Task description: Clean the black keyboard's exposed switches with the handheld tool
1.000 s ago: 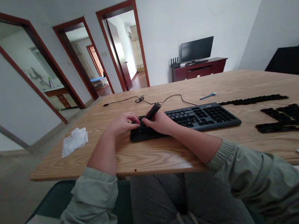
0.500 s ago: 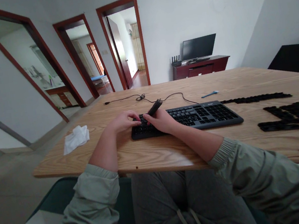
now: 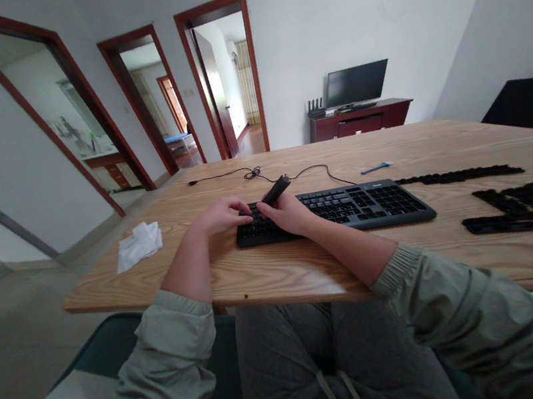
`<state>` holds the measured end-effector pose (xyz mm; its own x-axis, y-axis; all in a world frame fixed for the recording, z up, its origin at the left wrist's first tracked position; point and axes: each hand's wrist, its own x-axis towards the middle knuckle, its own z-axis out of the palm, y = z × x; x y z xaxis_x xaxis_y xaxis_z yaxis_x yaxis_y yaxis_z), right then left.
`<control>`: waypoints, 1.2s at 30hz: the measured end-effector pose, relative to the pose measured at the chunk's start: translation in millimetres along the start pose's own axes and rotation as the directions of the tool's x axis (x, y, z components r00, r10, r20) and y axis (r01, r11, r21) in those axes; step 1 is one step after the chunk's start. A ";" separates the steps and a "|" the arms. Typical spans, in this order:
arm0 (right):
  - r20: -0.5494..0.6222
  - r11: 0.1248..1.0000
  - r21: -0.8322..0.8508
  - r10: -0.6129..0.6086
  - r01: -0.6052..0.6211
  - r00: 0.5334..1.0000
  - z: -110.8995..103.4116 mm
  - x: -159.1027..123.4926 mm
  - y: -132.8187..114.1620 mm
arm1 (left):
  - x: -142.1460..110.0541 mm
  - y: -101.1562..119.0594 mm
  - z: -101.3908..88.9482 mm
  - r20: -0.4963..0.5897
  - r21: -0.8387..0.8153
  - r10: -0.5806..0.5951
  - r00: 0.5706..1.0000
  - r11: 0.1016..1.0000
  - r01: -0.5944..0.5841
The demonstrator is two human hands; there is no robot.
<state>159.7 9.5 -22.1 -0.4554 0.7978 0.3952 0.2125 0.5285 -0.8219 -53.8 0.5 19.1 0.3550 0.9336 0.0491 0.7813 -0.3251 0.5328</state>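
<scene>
A black computer keyboard (image 3: 334, 212) lies on the wooden table, and its cable (image 3: 262, 173) loops away toward the far side. My left hand (image 3: 222, 215) rests curled on the keys at the keyboard's left end, with nothing visible in it. Close beside it, my right hand (image 3: 290, 214) sits on the keys and holds a black stick-like tool (image 3: 275, 190), whose tip points up and away. The tool's lower end is hidden by my fingers.
A crumpled white tissue (image 3: 138, 245) lies left of the keyboard on the wooden table (image 3: 199, 284). To the right are a line of black keycaps (image 3: 460, 175), a larger black keycap pile (image 3: 526, 211) and a small blue tool (image 3: 376, 168).
My hands and the black tool have barely moved on the keyboard. The whole scene has shifted slightly right in view as my head moved.
</scene>
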 end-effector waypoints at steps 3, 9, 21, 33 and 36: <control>0.006 1.000 0.003 0.011 -0.011 1.000 0.7 0.1 0.4 | 1.7 -3.3 0.5 0.014 0.015 0.035 0.999 0.999 -0.035; -0.011 1.000 -0.024 0.008 -0.008 1.000 -0.2 0.2 0.7 | 3.7 -7.3 2.1 0.018 0.009 0.069 0.997 0.998 -0.070; -0.065 0.990 -0.094 0.101 -0.107 0.993 1.3 7.5 -2.9 | 5.2 -8.2 3.5 0.021 0.013 0.044 0.999 0.999 -0.045; 0.059 0.994 -0.103 0.031 -0.025 0.998 -5.0 4.6 4.9 | 8.5 -9.8 7.5 0.035 0.042 0.104 0.994 0.994 -0.105; 0.089 0.995 -0.101 0.022 -0.013 0.996 -6.8 10.3 3.5 | 9.7 -10.6 9.3 0.042 0.036 0.130 0.991 0.991 -0.132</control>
<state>161.7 21.5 -18.1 -0.5259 0.7802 0.3386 0.3051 0.5447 -0.7812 -53.8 11.6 6.1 0.4749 0.8762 0.0823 0.7458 -0.4503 0.4908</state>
